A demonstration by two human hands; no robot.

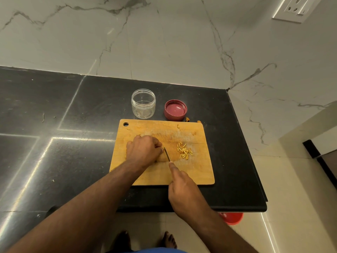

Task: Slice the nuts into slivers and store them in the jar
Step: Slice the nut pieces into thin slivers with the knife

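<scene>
On unlabelled board [191,172], right hand [184,194] grips knife [167,154].

Left hand [144,149] curled, fingertips down, right hand [184,189] gripping, forefinger extended

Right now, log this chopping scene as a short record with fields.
left hand: curled on the cutting board, apparently pinning a nut, which is hidden
right hand: grips the knife, forefinger along its spine
slivers: small pile on the board, right of the blade
jar: open, upright, behind the board, looks nearly empty
lid: upside down, right of the jar
surface: black counter
</scene>
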